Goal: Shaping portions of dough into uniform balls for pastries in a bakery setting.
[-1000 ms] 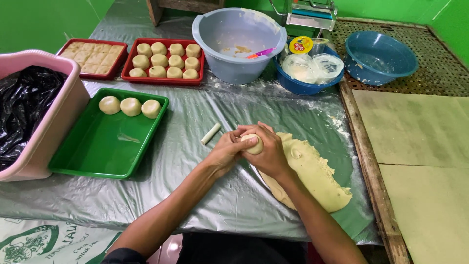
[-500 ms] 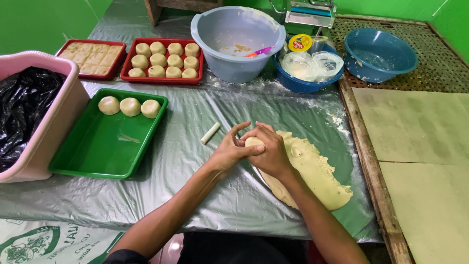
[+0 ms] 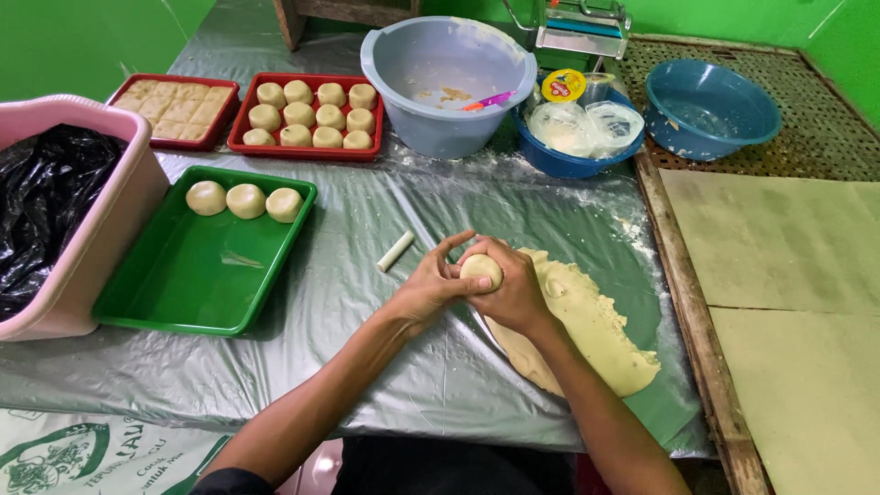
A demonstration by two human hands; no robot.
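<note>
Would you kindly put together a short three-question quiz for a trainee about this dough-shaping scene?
1. True or false: the green tray holds three dough balls.
2. Which thing lies nearest the left hand? A) the small white stick B) the teal basin C) the pink tub
3. Fill the gap: both hands close around one ____ of dough, held just over the plastic-covered table.

Key
1. True.
2. A.
3. Ball: the dough ball sits between the left hand and the right hand, beside the flat dough sheet.
</note>
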